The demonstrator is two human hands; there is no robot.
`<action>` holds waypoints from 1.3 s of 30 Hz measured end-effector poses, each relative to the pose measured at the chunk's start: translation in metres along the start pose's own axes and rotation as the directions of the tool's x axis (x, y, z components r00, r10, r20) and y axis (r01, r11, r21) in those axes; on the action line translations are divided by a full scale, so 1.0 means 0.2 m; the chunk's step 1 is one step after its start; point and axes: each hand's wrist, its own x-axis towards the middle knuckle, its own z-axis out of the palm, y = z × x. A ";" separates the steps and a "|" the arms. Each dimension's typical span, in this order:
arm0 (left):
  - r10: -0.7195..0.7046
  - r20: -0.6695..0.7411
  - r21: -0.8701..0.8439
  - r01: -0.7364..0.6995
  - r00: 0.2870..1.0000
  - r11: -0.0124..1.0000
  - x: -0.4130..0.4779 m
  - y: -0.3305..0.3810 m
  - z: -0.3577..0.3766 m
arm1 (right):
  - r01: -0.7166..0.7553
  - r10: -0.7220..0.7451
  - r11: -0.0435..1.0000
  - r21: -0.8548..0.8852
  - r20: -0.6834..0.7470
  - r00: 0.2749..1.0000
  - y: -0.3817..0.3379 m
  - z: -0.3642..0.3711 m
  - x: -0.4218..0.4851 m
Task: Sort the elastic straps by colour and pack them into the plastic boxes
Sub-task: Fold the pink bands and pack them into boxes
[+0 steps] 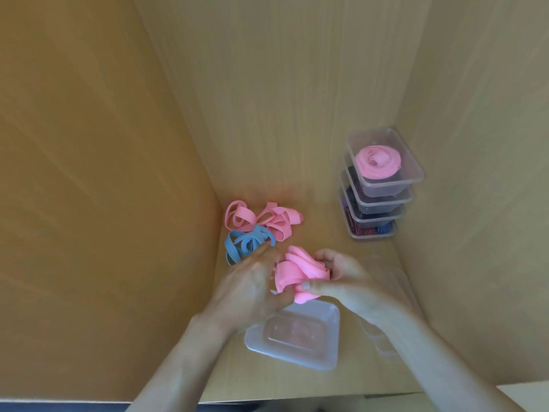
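Observation:
A rolled bundle of pink elastic strap sits between my two hands just above an empty clear plastic box. My right hand grips the roll, thumb pressed on its near side. My left hand curls round the roll's left side. Loose pink straps and blue straps lie in a pile beyond my left hand.
A stack of several clear boxes stands at the back right; the top one holds a pink strap roll, the lower ones hold dark and purple straps. Clear lids lie under my right wrist. Wooden walls enclose left, back and right.

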 end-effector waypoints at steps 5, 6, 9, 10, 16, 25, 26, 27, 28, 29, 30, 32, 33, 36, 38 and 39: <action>0.004 -0.059 -0.145 -0.013 0.998 0.989 -0.01 0.01 0.01 | 0.018 -0.022 0.998 -0.058 -0.067 0.997 0.02 0.04 0.00; -0.016 -0.061 -0.199 0.004 0.998 0.980 -0.02 0.01 0.01 | 0.023 -0.029 0.997 -0.070 -0.086 0.996 0.03 0.05 0.00; -0.087 -0.076 -0.322 0.058 0.993 0.945 -0.06 -0.01 0.03 | 0.027 -0.050 0.992 -0.125 -0.191 0.980 0.04 0.04 -0.01; -0.103 -0.077 -0.362 0.068 0.992 0.930 -0.07 -0.02 0.04 | 0.026 -0.058 0.990 -0.142 -0.222 0.973 0.05 0.04 -0.01; -0.152 -0.012 -0.462 0.129 0.988 0.878 -0.12 -0.07 0.07 | 0.038 -0.090 0.970 -0.241 -0.207 0.974 0.11 0.13 -0.05; -0.131 0.087 -0.413 0.155 0.988 0.897 -0.25 -0.04 0.12 | 0.286 -0.308 0.575 -0.767 0.121 0.944 0.27 0.22 -0.22; -0.139 0.084 -0.414 0.161 0.987 0.896 -0.26 -0.04 0.13 | 0.281 -0.320 0.550 -0.786 0.112 0.941 0.27 0.22 -0.23; -0.139 0.080 -0.414 0.160 0.987 0.896 -0.27 -0.04 0.13 | 0.281 -0.332 0.540 -0.793 0.105 0.937 0.28 0.23 -0.23; -0.131 0.084 -0.413 0.154 0.988 0.897 -0.29 -0.03 0.11 | 0.285 -0.339 0.538 -0.793 0.106 0.935 0.27 0.24 -0.25; -0.124 0.102 -0.418 0.155 0.987 0.895 -0.30 -0.03 0.10 | 0.290 -0.338 0.543 -0.788 0.111 0.935 0.27 0.25 -0.26; -0.124 0.128 -0.430 0.168 0.984 0.887 -0.31 -0.03 0.10 | 0.292 -0.333 0.552 -0.781 0.115 0.936 0.28 0.25 -0.27; -0.150 0.177 -0.462 0.216 0.973 0.860 -0.33 -0.05 0.09 | 0.294 -0.323 0.560 -0.775 0.123 0.938 0.30 0.24 -0.27; -0.166 0.195 -0.466 0.240 0.967 0.852 -0.33 -0.07 0.09 | 0.292 -0.318 0.549 -0.783 0.126 0.939 0.31 0.24 -0.26; -0.183 0.225 -0.440 0.268 0.957 0.857 -0.35 -0.10 0.11 | 0.283 -0.314 0.502 -0.817 0.133 0.940 0.35 0.24 -0.24; -0.168 0.209 -0.382 0.238 0.963 0.893 -0.35 -0.11 0.14 | 0.273 -0.317 0.477 -0.835 0.126 0.940 0.38 0.25 -0.22; -0.161 0.193 -0.329 0.219 0.968 0.919 -0.35 -0.12 0.15 | 0.263 -0.324 0.461 -0.847 0.116 0.939 0.40 0.26 -0.20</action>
